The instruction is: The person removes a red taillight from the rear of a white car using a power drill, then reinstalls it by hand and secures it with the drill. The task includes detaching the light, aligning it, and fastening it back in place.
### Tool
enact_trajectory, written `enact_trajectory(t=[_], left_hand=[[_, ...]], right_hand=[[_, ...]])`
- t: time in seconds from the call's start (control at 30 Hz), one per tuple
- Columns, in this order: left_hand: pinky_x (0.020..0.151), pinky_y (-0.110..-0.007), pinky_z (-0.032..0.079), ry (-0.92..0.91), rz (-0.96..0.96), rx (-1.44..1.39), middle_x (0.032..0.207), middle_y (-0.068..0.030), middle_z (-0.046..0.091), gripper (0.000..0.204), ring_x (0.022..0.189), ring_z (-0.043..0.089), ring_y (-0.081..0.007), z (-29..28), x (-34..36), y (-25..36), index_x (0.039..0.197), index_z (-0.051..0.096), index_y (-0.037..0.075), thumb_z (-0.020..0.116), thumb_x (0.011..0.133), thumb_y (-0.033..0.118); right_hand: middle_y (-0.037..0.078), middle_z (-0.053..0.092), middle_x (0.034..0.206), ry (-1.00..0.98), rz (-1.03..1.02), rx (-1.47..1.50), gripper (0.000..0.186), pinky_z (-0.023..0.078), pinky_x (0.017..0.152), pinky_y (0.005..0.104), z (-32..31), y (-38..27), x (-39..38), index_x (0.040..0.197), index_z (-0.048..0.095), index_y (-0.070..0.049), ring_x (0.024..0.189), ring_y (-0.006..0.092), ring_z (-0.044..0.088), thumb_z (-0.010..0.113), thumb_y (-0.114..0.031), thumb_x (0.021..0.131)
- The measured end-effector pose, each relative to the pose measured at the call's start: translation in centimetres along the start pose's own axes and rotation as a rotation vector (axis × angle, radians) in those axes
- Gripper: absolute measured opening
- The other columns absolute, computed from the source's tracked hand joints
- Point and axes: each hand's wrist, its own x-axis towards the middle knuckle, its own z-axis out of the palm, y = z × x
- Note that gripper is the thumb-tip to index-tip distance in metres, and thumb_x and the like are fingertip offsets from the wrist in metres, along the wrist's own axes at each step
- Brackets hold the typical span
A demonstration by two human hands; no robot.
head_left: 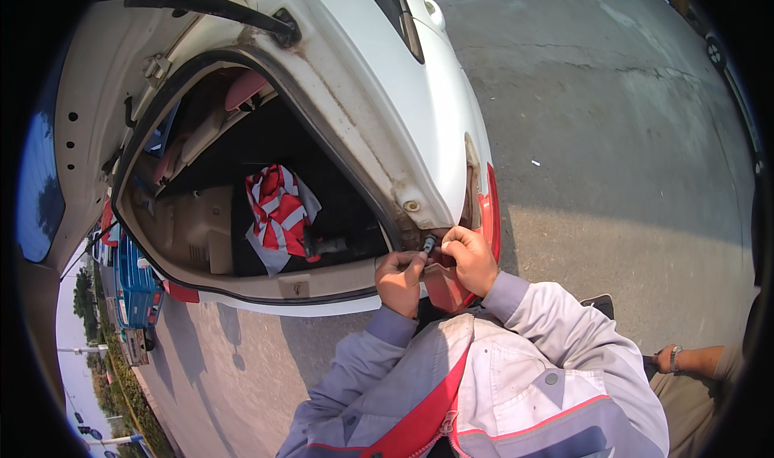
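Observation:
At the rear corner of a white car (439, 135), my two hands meet over a small grey fitting (430, 243) that looks like a bulb socket or connector. My left hand (401, 282) pinches its near end between thumb and fingers. My right hand (470, 258) is closed beside it, fingertips pressed together; what they grip is too small to make out. Just below the hands sits a reddish tail light (446, 287), partly covered by them. Red lamp trim (491, 216) runs up the car's side next to an open recess.
The tailgate (89, 119) is raised on a black strut (210, 5). Inside the boot lie a red-and-white striped cloth (278, 200) and a dark power tool (326, 247). Another person's hand (666, 359) with a wristwatch is at the right. A blue truck (137, 285) stands behind.

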Motion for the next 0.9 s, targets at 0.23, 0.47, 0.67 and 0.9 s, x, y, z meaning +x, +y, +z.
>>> enact_trajectory(t=[0.23,0.47,0.67,0.9], left_hand=[[0.067,-0.027,0.053,0.055,0.040,0.016,0.085,-0.0123,0.074,0.012,0.075,0.067,-0.0138,0.4,-0.1,-0.4,0.089,0.068,-0.005,0.074,0.090,0.006],[0.069,-0.027,0.052,0.009,-0.066,-0.006,0.090,-0.0132,0.074,0.015,0.078,0.067,-0.0139,0.4,-0.2,0.8,0.094,0.068,-0.005,0.075,0.091,0.007],[0.080,-0.030,0.052,-0.147,-0.227,-0.270,0.102,-0.0164,0.074,0.020,0.090,0.069,-0.0186,-0.7,0.3,0.9,0.109,0.063,-0.006,0.071,0.094,0.004],[0.098,-0.037,0.055,-0.266,-0.282,-0.370,0.123,-0.0175,0.069,0.033,0.106,0.069,-0.0228,-1.7,1.4,-0.4,0.126,0.060,-0.006,0.068,0.094,-0.002]], right_hand=[[0.008,0.066,0.073,-0.008,0.032,-0.078,0.019,0.049,0.063,0.0317,0.3,-0.8,-0.3,0.088,0.066,0.003,0.069,0.0127,0.060,0.060,-0.014,0.092],[0.009,0.066,0.074,-0.022,0.013,-0.070,0.020,0.050,0.063,0.0321,0.1,-0.9,-0.2,0.086,0.066,0.004,0.069,0.0132,0.061,0.059,-0.014,0.091],[0.008,0.066,0.073,-0.006,0.021,0.022,0.020,0.049,0.062,0.0313,0.0,-0.2,0.1,0.085,0.065,0.004,0.068,0.0131,0.060,0.059,-0.014,0.091],[0.006,0.065,0.071,-0.061,0.005,0.051,0.018,0.047,0.056,0.0295,-0.8,-0.3,0.5,0.083,0.064,0.002,0.063,0.0112,0.058,0.058,-0.012,0.092]])
